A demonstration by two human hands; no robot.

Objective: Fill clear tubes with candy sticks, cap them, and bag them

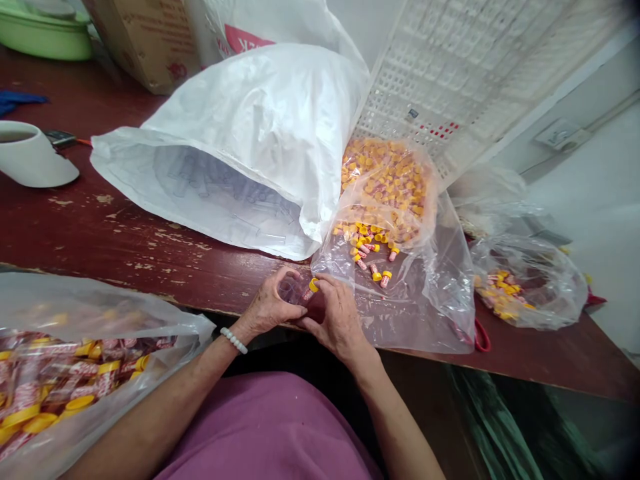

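Observation:
My left hand (270, 303) and my right hand (336, 313) meet at the near edge of the dark red table (100, 233). Together they pinch a small clear tube (295, 290) and a yellow-capped piece (313, 285); the left fingers curl round the tube, the right fingers close on the cap end. Just beyond them lies an open clear plastic bag (425, 300) with several loose yellow caps (373, 257) spilling from a heap (390, 180) inside it. A white bead bracelet sits on my left wrist.
A large white sack (260, 127) holding clear tubes lies open behind my hands. A bag of finished yellow-capped tubes (55, 380) rests at lower left. Another clear bag (525, 283) lies right. A white cup (30, 157), a green bowl (47, 33), a cardboard box (150, 40) and a white crate (465, 73) stand behind.

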